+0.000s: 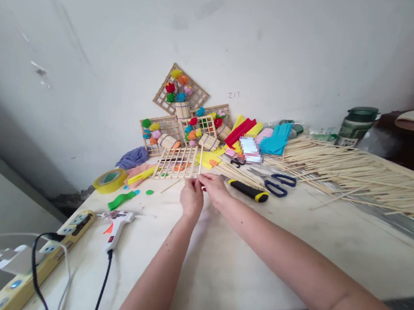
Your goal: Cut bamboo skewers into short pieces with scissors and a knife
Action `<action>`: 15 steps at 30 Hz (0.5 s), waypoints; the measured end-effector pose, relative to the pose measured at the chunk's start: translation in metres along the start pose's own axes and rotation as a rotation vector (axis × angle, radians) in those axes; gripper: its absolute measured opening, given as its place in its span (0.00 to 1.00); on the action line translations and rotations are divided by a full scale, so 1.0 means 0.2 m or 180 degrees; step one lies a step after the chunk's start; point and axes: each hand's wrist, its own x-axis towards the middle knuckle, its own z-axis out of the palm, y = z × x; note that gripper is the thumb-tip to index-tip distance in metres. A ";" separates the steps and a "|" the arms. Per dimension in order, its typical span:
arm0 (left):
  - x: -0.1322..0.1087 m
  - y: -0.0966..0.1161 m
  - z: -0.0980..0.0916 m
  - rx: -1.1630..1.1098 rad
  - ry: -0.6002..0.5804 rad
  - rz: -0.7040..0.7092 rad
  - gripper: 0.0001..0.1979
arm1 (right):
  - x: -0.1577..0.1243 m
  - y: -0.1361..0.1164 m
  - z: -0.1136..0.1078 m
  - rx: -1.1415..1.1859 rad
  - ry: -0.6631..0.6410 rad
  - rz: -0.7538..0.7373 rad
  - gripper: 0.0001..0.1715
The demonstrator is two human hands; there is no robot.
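Observation:
My left hand and my right hand meet over the near-middle of the table, their fingers closed in pinches. A thin wooden stick points away from the fingertips, and both hands appear to grip its near end. The exact contact is hidden by the fingers. Just beyond my left hand lies a flat lattice of wooden sticks. A loose short stick rests left of that hand. Close to my right forearm is a black and yellow utility knife.
Finished lattices with paper flowers lean against the wall. Dark-handled scissors and a wide pile of sticks lie right. A hot glue gun, yellow tape and a corded power strip sit left. Coloured paper lies behind.

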 end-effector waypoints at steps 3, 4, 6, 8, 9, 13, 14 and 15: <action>0.06 -0.03 -0.04 0.0014 -0.0365 0.0277 0.16 | 0.07 0.02 0.03 0.0552 0.0299 0.0119 0.08; 0.11 -0.05 -0.08 0.0066 -0.0461 0.0387 0.16 | 0.09 0.02 0.03 0.0605 0.0381 0.0139 0.07; 0.25 -0.14 -0.18 0.0310 -0.0273 0.0254 0.16 | 0.13 0.04 -0.01 0.0625 0.0503 0.0246 0.07; 0.40 -0.25 -0.31 0.0732 0.0212 -0.0209 0.17 | 0.15 0.06 -0.04 0.0599 0.0535 0.0443 0.08; 0.48 -0.31 -0.38 0.0981 0.0420 -0.0492 0.18 | 0.15 0.08 -0.05 0.0515 0.0541 0.0456 0.08; 0.74 -0.57 -0.63 0.1659 0.0695 -0.1461 0.17 | 0.12 0.20 -0.07 0.0113 0.0570 0.0278 0.09; 0.79 -0.63 -0.67 0.1708 0.0735 -0.1489 0.18 | 0.11 0.23 -0.06 0.0031 0.0520 0.0221 0.10; 0.83 -0.69 -0.69 0.1773 0.0749 -0.1448 0.18 | 0.10 0.25 -0.05 -0.0057 0.0440 0.0134 0.11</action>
